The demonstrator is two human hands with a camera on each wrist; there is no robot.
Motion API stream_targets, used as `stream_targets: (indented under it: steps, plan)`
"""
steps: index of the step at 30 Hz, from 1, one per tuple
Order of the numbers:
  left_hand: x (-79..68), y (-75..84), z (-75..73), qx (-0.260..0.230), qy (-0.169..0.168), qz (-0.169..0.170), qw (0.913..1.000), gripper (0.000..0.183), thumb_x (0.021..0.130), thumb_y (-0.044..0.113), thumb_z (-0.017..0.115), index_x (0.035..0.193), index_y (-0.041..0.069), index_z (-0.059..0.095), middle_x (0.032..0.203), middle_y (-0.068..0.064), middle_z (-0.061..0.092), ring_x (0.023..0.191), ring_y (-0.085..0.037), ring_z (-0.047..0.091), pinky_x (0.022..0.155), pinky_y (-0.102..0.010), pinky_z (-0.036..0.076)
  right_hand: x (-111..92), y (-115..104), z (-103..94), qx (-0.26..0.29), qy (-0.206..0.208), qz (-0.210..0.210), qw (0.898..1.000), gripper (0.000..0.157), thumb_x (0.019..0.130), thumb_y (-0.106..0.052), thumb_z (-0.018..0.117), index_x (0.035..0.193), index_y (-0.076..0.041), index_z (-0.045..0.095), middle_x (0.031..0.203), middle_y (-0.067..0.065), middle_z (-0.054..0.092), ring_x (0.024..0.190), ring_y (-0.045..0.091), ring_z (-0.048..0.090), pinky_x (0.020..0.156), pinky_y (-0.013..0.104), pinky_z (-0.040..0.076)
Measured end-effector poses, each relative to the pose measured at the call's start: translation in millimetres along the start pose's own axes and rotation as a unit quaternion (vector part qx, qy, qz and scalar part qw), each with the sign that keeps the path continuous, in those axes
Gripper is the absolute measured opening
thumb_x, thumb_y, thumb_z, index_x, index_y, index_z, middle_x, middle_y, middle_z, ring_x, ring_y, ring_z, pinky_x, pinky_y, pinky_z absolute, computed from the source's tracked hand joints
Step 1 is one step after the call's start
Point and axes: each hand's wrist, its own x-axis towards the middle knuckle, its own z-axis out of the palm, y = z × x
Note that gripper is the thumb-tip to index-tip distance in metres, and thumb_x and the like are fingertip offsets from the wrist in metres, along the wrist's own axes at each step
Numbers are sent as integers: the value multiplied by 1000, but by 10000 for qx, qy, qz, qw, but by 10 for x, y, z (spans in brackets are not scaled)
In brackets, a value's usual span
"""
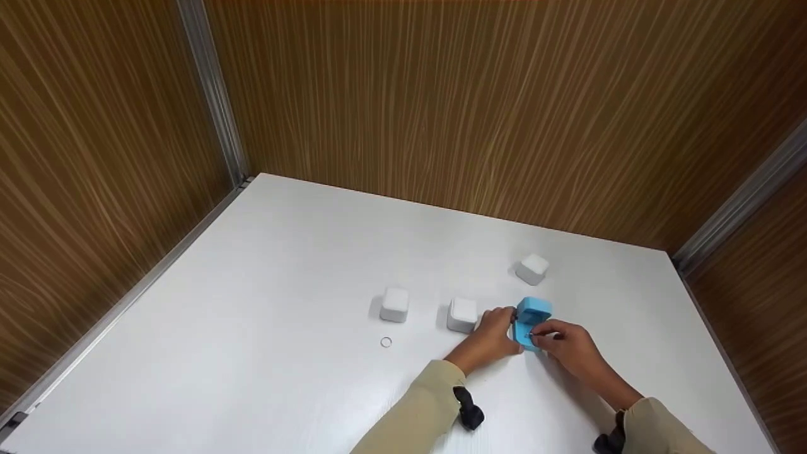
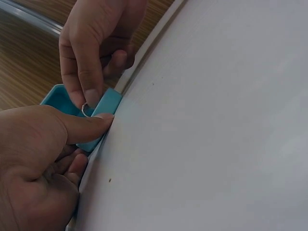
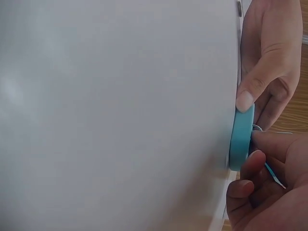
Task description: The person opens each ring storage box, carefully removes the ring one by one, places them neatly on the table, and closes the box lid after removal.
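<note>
The head view looks forward and down from well above the white tabletop [image 1: 252, 302], reaching the wood-grain panels [image 1: 441, 94] behind. Both wrist views look across the tabletop from close by, turned sideways: one past the left hand [image 2: 41, 156], one past the right hand [image 3: 276, 185]. These two share the blue ring box [image 2: 109, 102], whose inside the right view seems mostly to miss.
</note>
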Motion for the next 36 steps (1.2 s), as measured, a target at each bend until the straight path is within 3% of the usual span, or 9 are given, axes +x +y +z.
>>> stream_targets:
  steps: [20,36]
  plan:
    - [-13,16,7,37,14,4,10000,63,86,18,81,141,11,51,134,0,58,122,-13,49,105,-23,42,23,13,-36,806,134,808,9934,25,95,-17,71,111,1,73,81,0,62,66,15,52,59,25,46]
    - [0,16,0,148,6,9,9999,65,85,18,82,141,10,50,134,0,58,123,-13,49,106,-23,41,-31,-10,-62,748,-22,1102,9911,30,93,-23,73,114,-1,73,78,1,62,62,14,49,55,25,44]
